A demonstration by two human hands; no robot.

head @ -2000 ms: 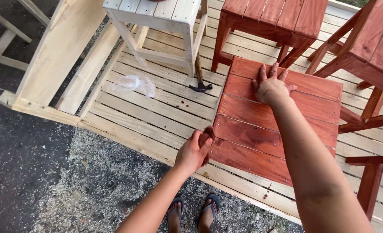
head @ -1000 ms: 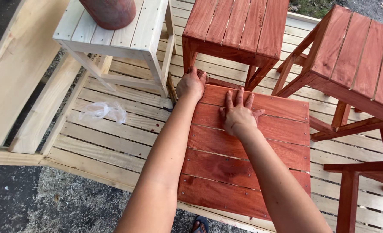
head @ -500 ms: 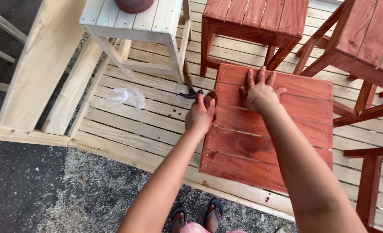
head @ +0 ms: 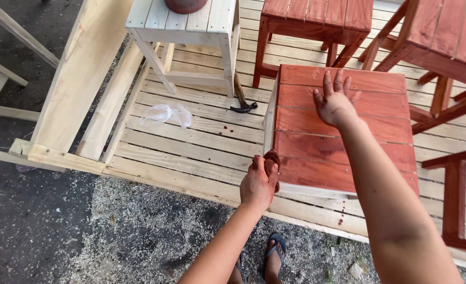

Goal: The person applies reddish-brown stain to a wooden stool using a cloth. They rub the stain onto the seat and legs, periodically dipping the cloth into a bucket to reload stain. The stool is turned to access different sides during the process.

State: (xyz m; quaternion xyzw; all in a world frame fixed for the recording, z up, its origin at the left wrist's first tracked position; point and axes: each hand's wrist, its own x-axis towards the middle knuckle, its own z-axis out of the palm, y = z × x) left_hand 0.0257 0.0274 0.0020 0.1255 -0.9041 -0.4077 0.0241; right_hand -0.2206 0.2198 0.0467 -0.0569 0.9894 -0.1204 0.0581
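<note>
Left hand (head: 258, 184) slid its rag (head: 271, 160) nearer (slatted, red-stained stool (head: 343, 142)).

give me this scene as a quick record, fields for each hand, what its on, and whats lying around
left hand: grips a dark red stained rag pressed on the left edge of the stool top
right hand: flat, fingers spread, on the red-stained slatted wooden stool top
surface: pale slatted wooden platform
nearby: black claw hammer; crumpled clear plastic bag; unpainted pale wooden stool; two more red-stained stools behind
ground: dark gravel with sawdust
</note>
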